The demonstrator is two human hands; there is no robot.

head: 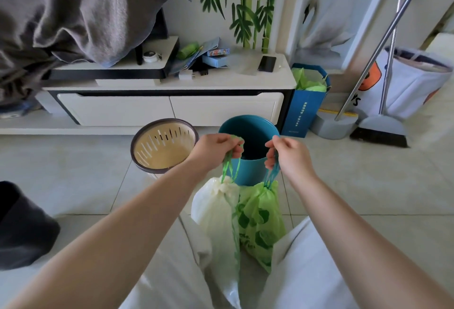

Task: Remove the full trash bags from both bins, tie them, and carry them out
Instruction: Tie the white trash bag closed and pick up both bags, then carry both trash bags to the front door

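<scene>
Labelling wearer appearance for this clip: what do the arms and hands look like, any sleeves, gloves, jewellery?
Both forearms are bare from the bottom edge of the head view to the hands; no sleeve shows. The left hand and right hand wear no gloves, and no watch, bracelet or ring is visible. No markings show. Below the arms, light grey-white clothing covers the lap.
</scene>
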